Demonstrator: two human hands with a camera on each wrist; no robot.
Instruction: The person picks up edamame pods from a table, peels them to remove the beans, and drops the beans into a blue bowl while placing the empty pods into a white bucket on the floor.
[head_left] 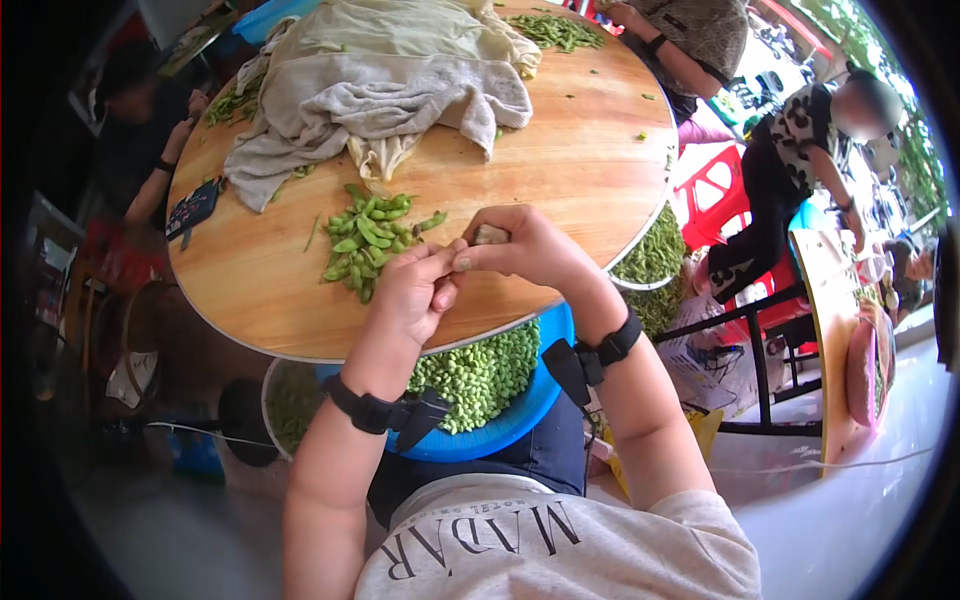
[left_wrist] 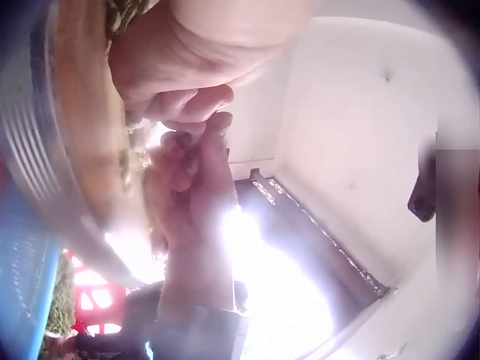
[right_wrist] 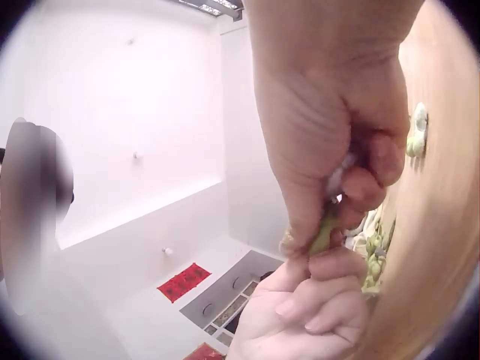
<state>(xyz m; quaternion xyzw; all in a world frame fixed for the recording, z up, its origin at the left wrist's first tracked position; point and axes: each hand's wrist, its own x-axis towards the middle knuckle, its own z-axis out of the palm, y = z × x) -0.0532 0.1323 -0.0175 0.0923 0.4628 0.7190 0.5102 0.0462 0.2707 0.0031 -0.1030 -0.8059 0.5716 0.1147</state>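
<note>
Over the near part of the round table my hands meet at the fingertips, with a green edamame pod (right_wrist: 324,237) between them. My right hand (head_left: 525,245) pinches the pod between thumb and fingers. Its other fingers curl over something pale, mostly hidden in the palm. At the pod's lower end in the right wrist view, my left hand (head_left: 408,292) pinches it with curled fingers. Just beyond the left hand lies a pile of edamame pods (head_left: 368,235). Below the table edge, a blue basin (head_left: 560,335) holds many shelled green beans (head_left: 480,375).
Grey cloths (head_left: 420,95) cover the middle of the wooden table (head_left: 570,180). A dark phone (head_left: 193,208) lies at its left edge, and more pods (head_left: 555,32) at the far side. People sit around it; another person (head_left: 800,170) is at right, near a red chair (head_left: 715,195).
</note>
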